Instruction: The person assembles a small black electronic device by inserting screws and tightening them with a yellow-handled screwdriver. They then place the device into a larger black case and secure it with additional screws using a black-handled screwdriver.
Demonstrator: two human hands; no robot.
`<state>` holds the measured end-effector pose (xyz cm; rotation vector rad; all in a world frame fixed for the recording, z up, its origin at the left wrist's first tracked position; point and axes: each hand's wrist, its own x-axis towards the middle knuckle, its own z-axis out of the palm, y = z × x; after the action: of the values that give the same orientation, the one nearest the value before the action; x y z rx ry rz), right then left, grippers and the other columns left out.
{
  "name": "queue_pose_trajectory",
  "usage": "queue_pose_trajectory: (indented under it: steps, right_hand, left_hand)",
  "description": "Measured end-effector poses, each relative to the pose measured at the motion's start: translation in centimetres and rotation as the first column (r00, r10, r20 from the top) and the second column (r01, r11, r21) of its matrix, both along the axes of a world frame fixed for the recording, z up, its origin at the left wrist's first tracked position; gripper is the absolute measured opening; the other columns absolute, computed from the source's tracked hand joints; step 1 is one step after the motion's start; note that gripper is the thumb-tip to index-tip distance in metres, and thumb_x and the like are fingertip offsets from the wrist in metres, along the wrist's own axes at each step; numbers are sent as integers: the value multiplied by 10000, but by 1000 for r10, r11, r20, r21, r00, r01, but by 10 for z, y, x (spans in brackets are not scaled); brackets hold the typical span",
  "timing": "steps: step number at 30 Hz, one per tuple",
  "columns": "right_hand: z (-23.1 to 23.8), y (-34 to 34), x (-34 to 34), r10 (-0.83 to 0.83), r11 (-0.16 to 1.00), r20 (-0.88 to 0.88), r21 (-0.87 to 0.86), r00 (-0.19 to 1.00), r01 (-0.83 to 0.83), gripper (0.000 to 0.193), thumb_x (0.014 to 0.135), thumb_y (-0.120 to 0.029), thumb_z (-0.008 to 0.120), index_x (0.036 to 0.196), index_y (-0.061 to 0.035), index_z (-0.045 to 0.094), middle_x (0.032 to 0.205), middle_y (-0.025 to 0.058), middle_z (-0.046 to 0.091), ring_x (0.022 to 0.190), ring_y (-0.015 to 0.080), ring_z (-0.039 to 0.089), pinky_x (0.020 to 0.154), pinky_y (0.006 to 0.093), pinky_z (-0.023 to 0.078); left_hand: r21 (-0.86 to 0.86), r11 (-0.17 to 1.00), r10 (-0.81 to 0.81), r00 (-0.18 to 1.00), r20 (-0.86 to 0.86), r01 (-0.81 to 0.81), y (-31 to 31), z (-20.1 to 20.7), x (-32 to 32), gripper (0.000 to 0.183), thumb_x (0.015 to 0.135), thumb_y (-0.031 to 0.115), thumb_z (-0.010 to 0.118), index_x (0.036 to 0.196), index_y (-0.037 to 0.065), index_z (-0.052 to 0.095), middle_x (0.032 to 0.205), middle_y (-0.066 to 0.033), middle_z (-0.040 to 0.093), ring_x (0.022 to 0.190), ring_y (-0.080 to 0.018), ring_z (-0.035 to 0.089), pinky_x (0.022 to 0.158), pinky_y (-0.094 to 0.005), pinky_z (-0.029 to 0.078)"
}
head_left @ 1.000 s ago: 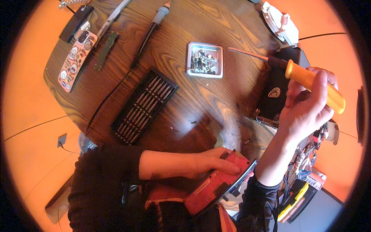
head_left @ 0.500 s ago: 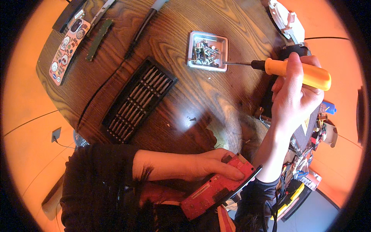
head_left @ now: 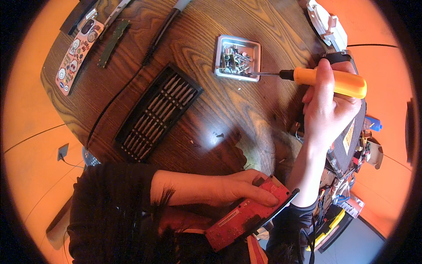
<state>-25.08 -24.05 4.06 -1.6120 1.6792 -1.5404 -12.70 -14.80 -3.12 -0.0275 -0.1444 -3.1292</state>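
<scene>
My right hand [head_left: 332, 99] is wrapped round the yellow handle of a screwdriver [head_left: 329, 82]. Its thin shaft points left, with the tip inside a small square metal tray [head_left: 258, 57]. Several loose screws [head_left: 235, 60] lie heaped in that tray. Close to my body, my left hand [head_left: 250, 189] grips a red circuit board [head_left: 237, 222], thumb on top and the other fingers mostly hidden. A black strip runs along the board's right edge, and the board is tilted.
An open black case of screwdriver bits [head_left: 160, 112] lies left of centre on the wooden table [head_left: 206, 114]. Farther left are a sticker-covered phone [head_left: 77, 57], a narrow green circuit board [head_left: 113, 44] and a black cable [head_left: 116, 99]. Tools and parts crowd the right side.
My right hand has moved slightly left with the screwdriver, and the tip has gone further into the tray. My left hand and the red board stay almost still.
</scene>
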Motion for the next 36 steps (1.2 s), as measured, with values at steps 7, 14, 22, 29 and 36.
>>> queue_pose_trajectory:
  steps: [7, 14, 22, 29, 36]
  right_hand:
    - [0, 2, -4, -58, 996, -60, -76, 996, 54, 159, 808, -97, 616, 701, -24, 524, 561, 1, 517, 382, 38, 418, 364, 178, 307]
    - [14, 11, -2, -104, 987, -33, -124, 994, 100, 166, 854, -127, 534, 718, -35, 511, 531, 21, 487, 340, 34, 382, 300, 155, 261]
    - [70, 75, -33, -628, 752, 28, -236, 778, 616, 250, 825, -258, 488, 714, -39, 534, 476, 8, 426, 357, 32, 321, 364, 166, 311]
    - [74, 155, -50, -440, 823, -154, -463, 885, 329, 224, 696, -30, 575, 872, 26, 448, 719, 87, 433, 540, 145, 483, 414, 229, 411]
    - [37, 171, -38, -441, 797, -19, -468, 897, 382, 266, 809, -139, 515, 1023, -52, 384, 778, 73, 369, 554, 142, 424, 428, 237, 374]
  left_hand:
    - [39, 999, 31, 1000, -5, -30, 3, 1, 0, 328, 774, 219, 630, 1027, 20, 566, 858, -17, 619, 736, -78, 571, 664, -217, 455]
    - [-66, 993, 103, 994, 42, -100, 2, -1, 0, 397, 740, 243, 665, 1031, -5, 558, 867, -33, 621, 753, -100, 577, 697, -228, 458]
    - [-256, 948, 203, 979, 31, -189, -22, -2, -6, 417, 721, 264, 647, 1032, 2, 558, 951, -84, 623, 868, -160, 587, 817, -289, 440]
    - [-383, 923, 172, 924, 340, -31, -30, 21, 3, 226, 758, 186, 656, 928, 49, 597, 836, -60, 631, 748, -124, 597, 701, -258, 463]
    - [-444, 896, 189, 896, 403, 11, -28, 26, 3, 269, 689, 65, 711, 908, -23, 581, 784, -81, 628, 677, -134, 611, 619, -260, 494]
